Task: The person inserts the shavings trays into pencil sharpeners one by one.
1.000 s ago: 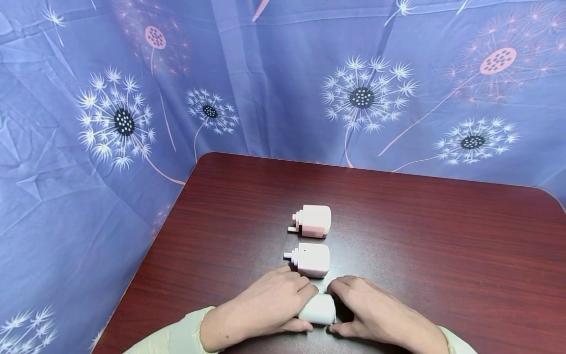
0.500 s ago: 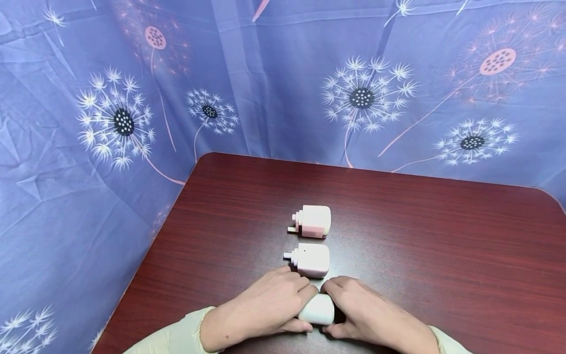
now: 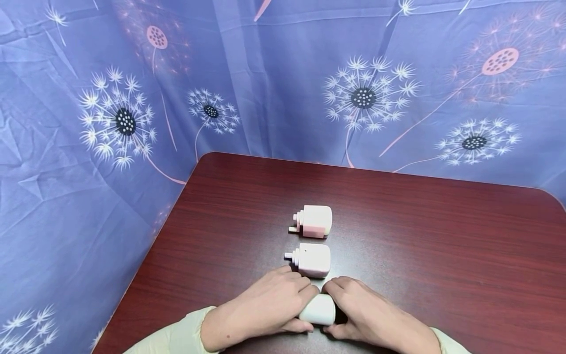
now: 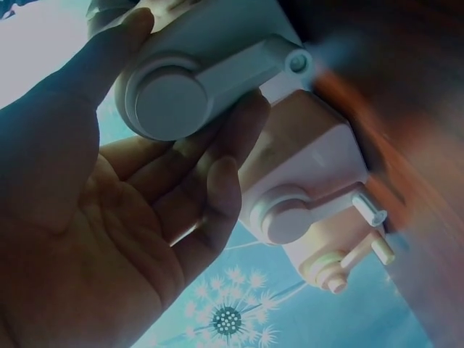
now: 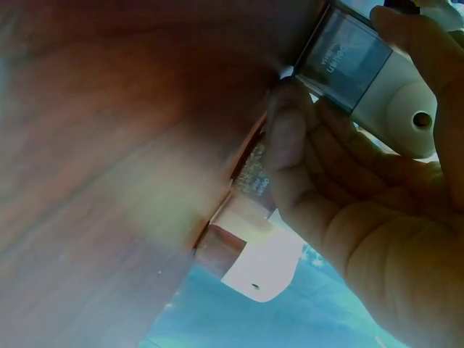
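A pale white hand-crank pencil sharpener (image 3: 319, 309) lies near the front of the table, between both hands. My left hand (image 3: 273, 304) grips its left end, thumb on the near side and fingers on the far side. The left wrist view shows its crank (image 4: 243, 69) and round hub. My right hand (image 3: 369, 312) holds the other end between thumb and fingers. In the right wrist view that end has a dark see-through drawer (image 5: 344, 61) and a round pencil hole (image 5: 422, 120). Just beyond lies a pinkish-white pencil sharpener (image 3: 315, 259).
Farther back lies another pink-and-white pencil sharpener (image 3: 316, 220), lined up with the others, crank to the left. The dark red wooden table (image 3: 420, 236) reaches back to a blue dandelion-print cloth (image 3: 292, 88), which also hangs along the left side.
Over the second, my right hand has shifted slightly left, closer round the sharpener's right end. My left hand and the two other sharpeners stay in place.
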`<state>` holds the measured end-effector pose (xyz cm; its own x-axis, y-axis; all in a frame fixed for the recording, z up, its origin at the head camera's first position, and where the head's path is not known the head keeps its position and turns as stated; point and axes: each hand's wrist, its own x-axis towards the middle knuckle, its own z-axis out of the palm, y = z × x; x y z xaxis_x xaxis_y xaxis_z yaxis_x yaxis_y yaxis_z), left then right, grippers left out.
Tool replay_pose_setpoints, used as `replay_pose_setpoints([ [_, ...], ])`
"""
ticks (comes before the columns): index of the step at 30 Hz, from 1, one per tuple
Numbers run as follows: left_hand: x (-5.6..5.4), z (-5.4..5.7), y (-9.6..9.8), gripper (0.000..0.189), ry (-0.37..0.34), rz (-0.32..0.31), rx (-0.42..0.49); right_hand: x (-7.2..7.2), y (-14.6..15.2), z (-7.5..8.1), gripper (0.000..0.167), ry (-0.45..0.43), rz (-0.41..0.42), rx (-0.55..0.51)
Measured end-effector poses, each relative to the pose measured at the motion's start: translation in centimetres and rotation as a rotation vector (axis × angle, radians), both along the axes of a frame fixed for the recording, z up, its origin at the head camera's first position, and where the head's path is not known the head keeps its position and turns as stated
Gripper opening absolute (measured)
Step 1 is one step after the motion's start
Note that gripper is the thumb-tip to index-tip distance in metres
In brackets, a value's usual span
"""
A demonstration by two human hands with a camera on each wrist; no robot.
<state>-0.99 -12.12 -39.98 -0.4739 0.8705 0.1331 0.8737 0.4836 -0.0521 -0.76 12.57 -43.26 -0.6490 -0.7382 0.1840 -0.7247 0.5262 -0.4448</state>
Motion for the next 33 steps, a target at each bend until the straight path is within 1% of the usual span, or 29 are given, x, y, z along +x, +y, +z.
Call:
replay_pose_setpoints([
  [3,0.0,-0.2,0.0,0.05,0.015,0.002,0.016,0.1,0.1,-0.1,0.039,-0.012,-0.003,-0.009],
  [7,-0.1,-0.6,0.0,0.049,0.051,0.008,0.033,0.2,0.1,-0.2,0.038,-0.018,0.001,-0.031],
  [10,-0.1,-0.8,0.0,0.05,0.07,0.012,0.031,0.2,0.1,-0.3,0.039,-0.018,0.001,-0.04],
  [14,-0.2,-0.8,0.0,0.052,0.075,0.008,0.023,0.2,0.3,-0.3,0.043,-0.052,-0.004,-0.038],
  [19,-0.2,-0.4,-0.2,0.063,0.067,-0.001,0.018,0.1,0.9,0.1,0.056,-0.082,-0.006,-0.028],
  [21,-0.2,0.0,-0.5,0.068,0.053,0.002,0.028,0.1,1.3,0.5,0.056,-0.096,-0.014,-0.02],
  [23,-0.3,0.6,-0.8,0.071,0.021,0.011,0.057,0.0,1.7,0.9,0.054,-0.099,-0.023,-0.01],
  [25,-0.7,1.1,-1.3,0.071,-0.022,0.026,0.099,-0.2,2.3,1.3,0.053,-0.086,-0.026,-0.004],
  [27,-1.3,1.6,-1.9,0.066,-0.056,0.041,0.144,-0.6,2.9,1.5,0.052,-0.032,-0.017,-0.008],
  [30,-2.5,2.0,-3.0,0.057,-0.102,0.054,0.23,-1.6,4.0,1.6,0.045,0.052,-0.011,-0.027],
  [33,-4.2,2.2,-4.0,0.05,-0.134,0.103,0.326,-2.7,5.3,1.8,0.037,0.126,-0.056,-0.039],
])
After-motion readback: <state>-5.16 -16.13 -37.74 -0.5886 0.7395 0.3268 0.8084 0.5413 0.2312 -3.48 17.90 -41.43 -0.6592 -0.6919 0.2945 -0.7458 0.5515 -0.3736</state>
